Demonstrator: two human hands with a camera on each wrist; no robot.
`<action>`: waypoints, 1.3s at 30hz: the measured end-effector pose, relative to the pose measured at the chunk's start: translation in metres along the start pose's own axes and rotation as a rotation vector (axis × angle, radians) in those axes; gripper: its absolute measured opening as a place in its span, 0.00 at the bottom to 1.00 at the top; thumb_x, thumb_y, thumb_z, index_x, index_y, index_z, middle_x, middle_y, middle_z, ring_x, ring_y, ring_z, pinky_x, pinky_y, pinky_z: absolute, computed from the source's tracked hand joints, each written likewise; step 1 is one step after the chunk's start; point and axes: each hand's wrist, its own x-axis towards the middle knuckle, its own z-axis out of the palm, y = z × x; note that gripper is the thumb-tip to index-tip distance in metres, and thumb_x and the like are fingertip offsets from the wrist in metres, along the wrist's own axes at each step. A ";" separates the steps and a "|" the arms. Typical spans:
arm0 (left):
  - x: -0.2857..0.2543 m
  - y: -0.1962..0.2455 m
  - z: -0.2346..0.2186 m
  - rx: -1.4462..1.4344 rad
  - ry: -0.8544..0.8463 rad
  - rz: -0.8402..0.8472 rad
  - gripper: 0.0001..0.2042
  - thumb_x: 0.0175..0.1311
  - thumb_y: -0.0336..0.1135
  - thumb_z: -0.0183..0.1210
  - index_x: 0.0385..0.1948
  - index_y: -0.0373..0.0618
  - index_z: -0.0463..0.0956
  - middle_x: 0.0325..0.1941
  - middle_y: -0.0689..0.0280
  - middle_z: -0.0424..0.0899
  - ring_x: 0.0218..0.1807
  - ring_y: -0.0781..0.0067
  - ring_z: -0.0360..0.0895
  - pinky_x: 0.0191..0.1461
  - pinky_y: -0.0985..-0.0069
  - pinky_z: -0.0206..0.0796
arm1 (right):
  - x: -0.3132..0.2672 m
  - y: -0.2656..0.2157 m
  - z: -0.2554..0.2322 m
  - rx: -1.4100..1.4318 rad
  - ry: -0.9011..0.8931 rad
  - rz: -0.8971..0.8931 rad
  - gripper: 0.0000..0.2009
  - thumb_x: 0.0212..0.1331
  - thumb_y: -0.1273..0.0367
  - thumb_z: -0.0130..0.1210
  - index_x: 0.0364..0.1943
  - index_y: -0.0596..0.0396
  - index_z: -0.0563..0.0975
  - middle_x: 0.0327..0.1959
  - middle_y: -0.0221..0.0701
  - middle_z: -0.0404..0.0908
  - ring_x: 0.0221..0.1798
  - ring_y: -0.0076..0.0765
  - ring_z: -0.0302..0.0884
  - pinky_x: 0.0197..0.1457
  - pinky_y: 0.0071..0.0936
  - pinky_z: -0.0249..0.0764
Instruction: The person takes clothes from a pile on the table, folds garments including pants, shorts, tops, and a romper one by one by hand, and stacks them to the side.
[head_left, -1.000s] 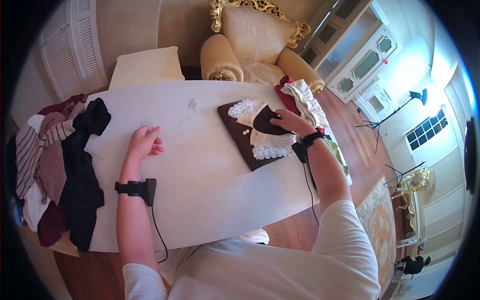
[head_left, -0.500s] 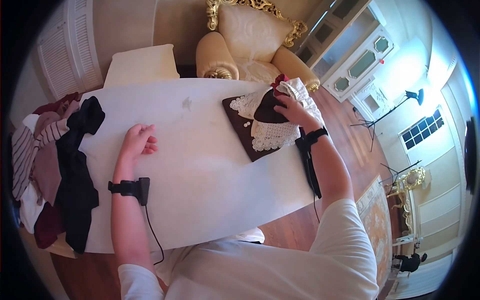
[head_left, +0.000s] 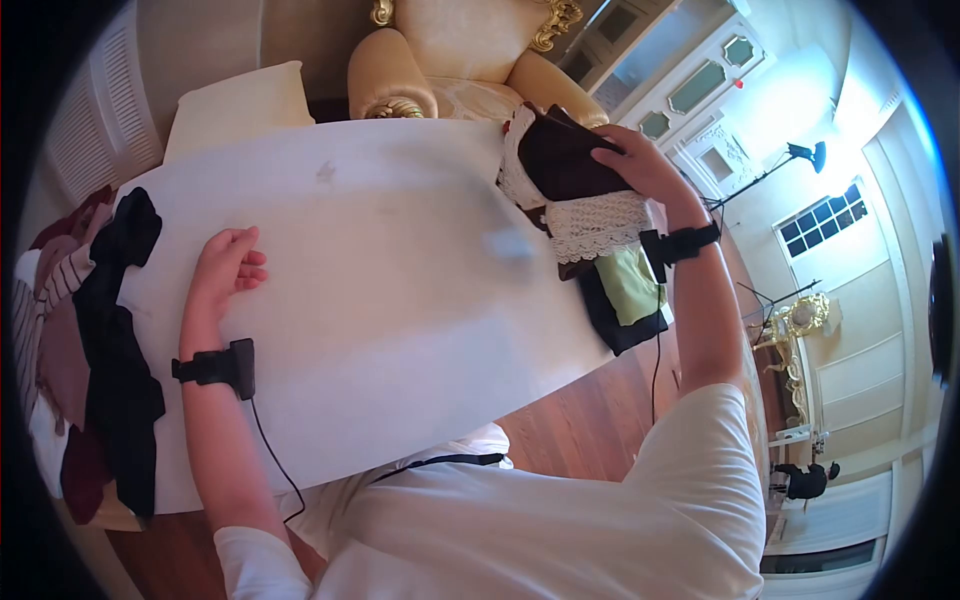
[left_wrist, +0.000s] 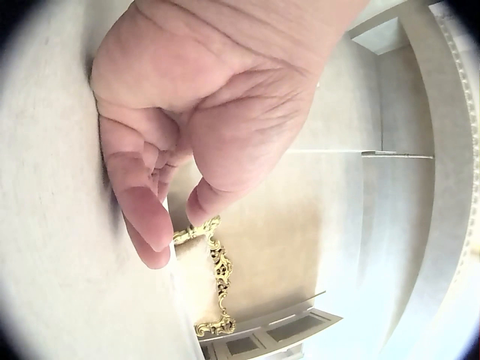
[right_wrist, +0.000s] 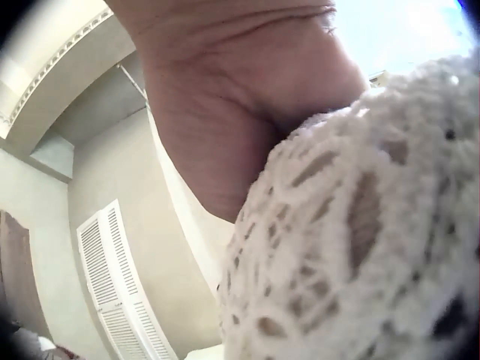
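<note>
At the table's far right end, my right hand (head_left: 648, 168) grips the edge of a folded dark brown garment (head_left: 568, 158) with white lace trim (head_left: 600, 226). The thumb lies on top of the cloth; the other fingers are partly hidden. In the right wrist view the crocheted lace (right_wrist: 337, 247) fills the lower right, close against the palm. My left hand (head_left: 226, 268) rests sideways on the white table (head_left: 390, 310), fingers loosely bent, holding nothing. Under the brown garment show a light green cloth (head_left: 630, 288) and a black cloth (head_left: 608, 325).
A heap of clothes lies along the table's left end, with a black garment (head_left: 118, 330) nearest the middle and a striped one (head_left: 68, 268) beyond it. Behind the table stand a gilded armchair (head_left: 392, 75) and a cream-covered block (head_left: 240, 105).
My right hand has carried the brown lace-trimmed garment rightward from the tabletop onto the cloths at the right end. The view has turned right; the left hand keeps its pose.
</note>
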 end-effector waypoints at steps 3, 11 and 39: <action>0.005 -0.005 -0.004 0.002 0.001 -0.004 0.19 0.71 0.53 0.61 0.47 0.46 0.76 0.36 0.65 0.82 0.30 0.74 0.82 0.33 0.79 0.73 | -0.028 0.024 -0.026 0.109 0.048 0.085 0.21 0.70 0.67 0.60 0.64 0.56 0.75 0.49 0.33 0.85 0.50 0.26 0.81 0.56 0.28 0.78; 0.006 -0.004 -0.003 0.048 0.007 0.004 0.18 0.72 0.52 0.60 0.45 0.46 0.75 0.37 0.65 0.82 0.30 0.74 0.82 0.33 0.78 0.74 | -0.092 0.065 -0.057 0.513 0.019 0.393 0.20 0.70 0.68 0.61 0.64 0.56 0.75 0.50 0.31 0.85 0.49 0.23 0.83 0.53 0.23 0.80; -0.050 0.166 0.252 0.448 -0.369 1.092 0.08 0.65 0.30 0.65 0.40 0.42 0.76 0.51 0.66 0.82 0.54 0.73 0.76 0.59 0.72 0.68 | -0.117 -0.080 -0.034 0.104 -0.275 -0.304 0.18 0.68 0.65 0.60 0.60 0.55 0.79 0.48 0.39 0.86 0.50 0.38 0.82 0.57 0.33 0.74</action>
